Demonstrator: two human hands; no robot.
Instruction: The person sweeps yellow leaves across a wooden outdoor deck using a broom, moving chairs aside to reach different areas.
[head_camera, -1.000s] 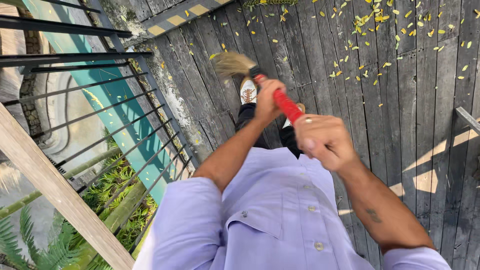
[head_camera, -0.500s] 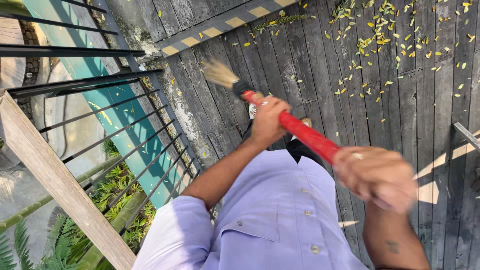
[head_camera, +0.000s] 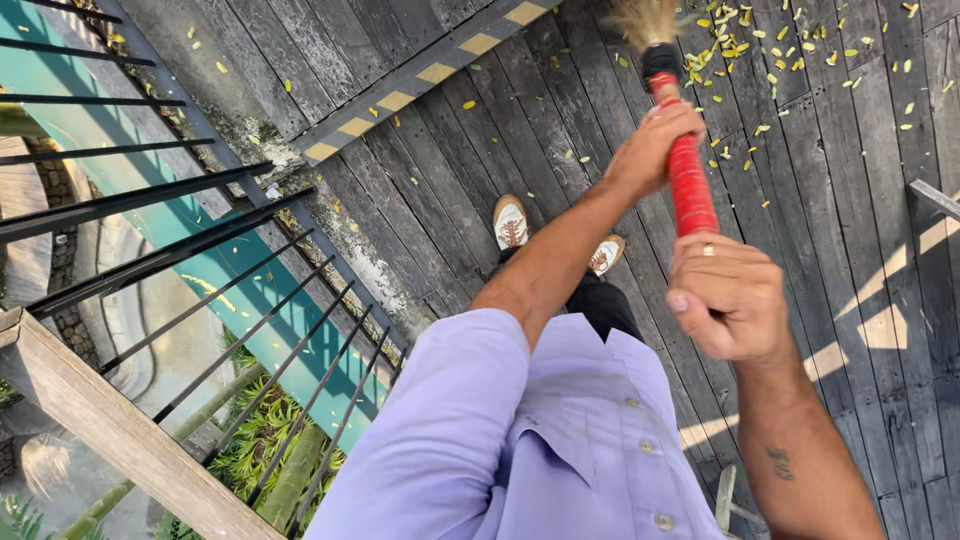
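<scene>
gripping a red-handled broom (head_camera: 688, 175) with both hands over a dark wooden deck (head_camera: 480, 170).
left hand (head_camera: 655, 145) wrapped low on the handle, right hand (head_camera: 728, 295) fisted higher; bristles among yellow leaves (head_camera: 760, 60).

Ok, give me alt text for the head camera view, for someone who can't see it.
Both bare hands, left hand ahead of right hand, grip a red-handled straw broom over a dark wooden plank deck scattered with small yellow leaves. A black metal railing runs along the left.
</scene>
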